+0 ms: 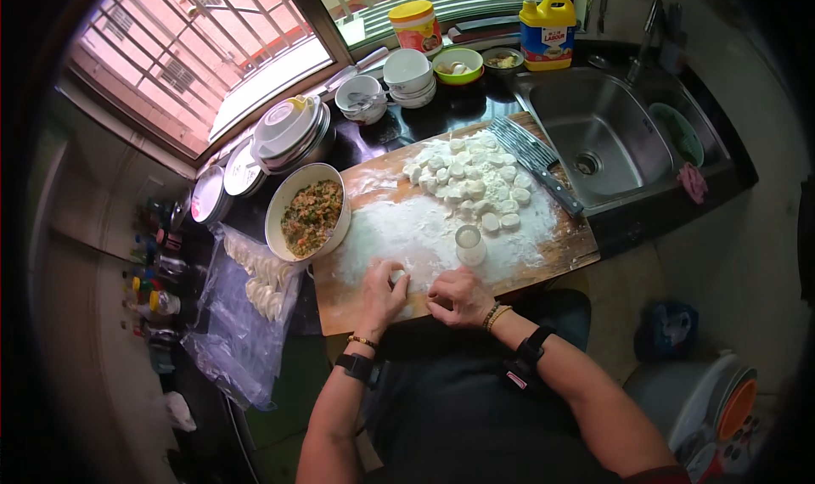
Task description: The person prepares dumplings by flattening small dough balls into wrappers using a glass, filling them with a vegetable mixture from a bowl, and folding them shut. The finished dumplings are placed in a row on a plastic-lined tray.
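A floured wooden board (pixel 356 306) lies before me. My left hand (pixel 385 290) is at its near edge, thumb and fingers closed around a small pale piece of dough (pixel 397 275). To its right my right hand (pixel 461 296) is curled over the near edge; whether it holds anything I cannot tell. Just beyond it stands a clear glass (pixel 470 245). Many small dough pieces (pixel 471 172) are heaped in flour at the back right, with a cleaver (pixel 535 162) beside them. A bowl of minced filling (pixel 312 220) is at the left, and folded dumplings (pixel 261 277) rest on a plastic sheet (pixel 235 331).
Stacked plates and a lidded dish (pixel 286 130) stand behind the filling bowl. White bowls (pixel 407 73), a green bowl (pixel 458 65) and a yellow detergent jug (pixel 547 35) line the window side. A steel sink (pixel 605 140) adjoins the board's right; a pink cloth (pixel 693 183) hangs at its edge.
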